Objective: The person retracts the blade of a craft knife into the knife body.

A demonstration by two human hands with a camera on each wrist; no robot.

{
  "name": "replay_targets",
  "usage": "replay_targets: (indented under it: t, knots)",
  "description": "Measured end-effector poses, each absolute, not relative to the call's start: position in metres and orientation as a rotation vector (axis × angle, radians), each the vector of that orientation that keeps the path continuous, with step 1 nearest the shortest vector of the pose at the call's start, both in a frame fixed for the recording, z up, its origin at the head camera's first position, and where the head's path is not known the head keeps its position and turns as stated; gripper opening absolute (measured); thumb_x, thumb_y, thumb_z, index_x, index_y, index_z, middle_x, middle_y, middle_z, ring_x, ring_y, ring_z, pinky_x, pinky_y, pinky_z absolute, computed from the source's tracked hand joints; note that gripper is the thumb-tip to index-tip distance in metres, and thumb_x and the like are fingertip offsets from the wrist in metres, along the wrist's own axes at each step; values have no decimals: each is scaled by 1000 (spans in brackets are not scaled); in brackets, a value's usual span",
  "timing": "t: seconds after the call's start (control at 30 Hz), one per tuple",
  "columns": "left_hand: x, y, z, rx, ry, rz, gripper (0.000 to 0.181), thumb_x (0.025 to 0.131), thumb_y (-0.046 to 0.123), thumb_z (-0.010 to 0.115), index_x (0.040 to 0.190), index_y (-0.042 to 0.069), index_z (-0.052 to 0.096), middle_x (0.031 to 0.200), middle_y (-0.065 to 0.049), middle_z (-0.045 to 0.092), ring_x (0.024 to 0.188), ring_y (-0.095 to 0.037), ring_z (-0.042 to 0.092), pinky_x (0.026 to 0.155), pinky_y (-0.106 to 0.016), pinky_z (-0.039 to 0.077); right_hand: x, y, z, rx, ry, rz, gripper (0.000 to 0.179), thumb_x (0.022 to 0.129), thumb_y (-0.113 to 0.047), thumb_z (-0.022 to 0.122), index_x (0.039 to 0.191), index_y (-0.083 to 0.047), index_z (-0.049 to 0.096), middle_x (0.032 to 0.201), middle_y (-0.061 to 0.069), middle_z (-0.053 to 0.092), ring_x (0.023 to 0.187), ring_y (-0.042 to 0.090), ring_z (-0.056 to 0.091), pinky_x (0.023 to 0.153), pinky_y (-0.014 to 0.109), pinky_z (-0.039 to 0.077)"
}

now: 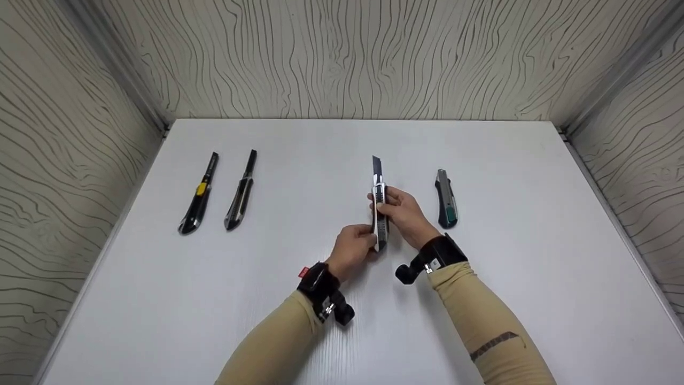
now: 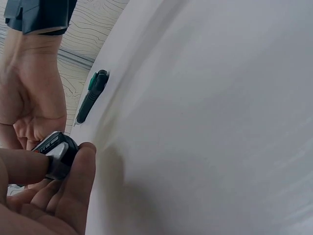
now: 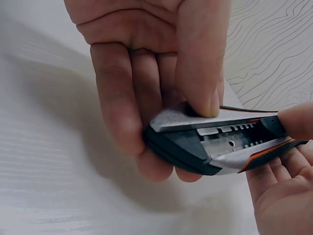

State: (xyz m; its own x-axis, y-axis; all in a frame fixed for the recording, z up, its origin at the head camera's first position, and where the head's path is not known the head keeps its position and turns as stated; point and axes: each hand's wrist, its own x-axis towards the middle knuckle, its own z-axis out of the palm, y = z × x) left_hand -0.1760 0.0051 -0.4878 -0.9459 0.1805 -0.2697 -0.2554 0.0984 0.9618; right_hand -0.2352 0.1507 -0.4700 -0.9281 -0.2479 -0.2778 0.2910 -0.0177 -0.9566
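A silver and black utility knife (image 1: 380,227) is held between both hands, its blade (image 1: 377,167) extended and pointing toward the back wall. My left hand (image 1: 351,247) pinches the tail end of the handle between thumb and fingers. My right hand (image 1: 409,216) grips the handle higher up, with the thumb on the black slider (image 3: 270,128) in the right wrist view. Orange lines edge the handle there. The left wrist view shows the handle's tail end (image 2: 62,154) between the left thumb and fingers, a shadow on the table beside it.
A cutter with a green slider (image 1: 445,200) lies right of the hands. Further left lie a black cutter with a yellow slider (image 1: 200,195) and a dark grey cutter (image 1: 241,192). They are on a white table (image 1: 315,144) bordered by wood-patterned walls (image 1: 342,59).
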Motion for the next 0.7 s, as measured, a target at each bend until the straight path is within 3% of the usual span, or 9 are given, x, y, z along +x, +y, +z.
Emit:
replay_targets:
  t: [0.7]
  knots:
    - [-176, 5, -488, -65, 2071, 1905, 29, 88, 1, 53, 111, -9, 67, 88, -11, 70, 68, -11, 58, 63, -22, 54, -236, 151, -473, 36, 1851, -2022, 57, 98, 3, 44, 151, -1, 25, 149, 19, 44, 137, 33, 44, 115, 35, 35]
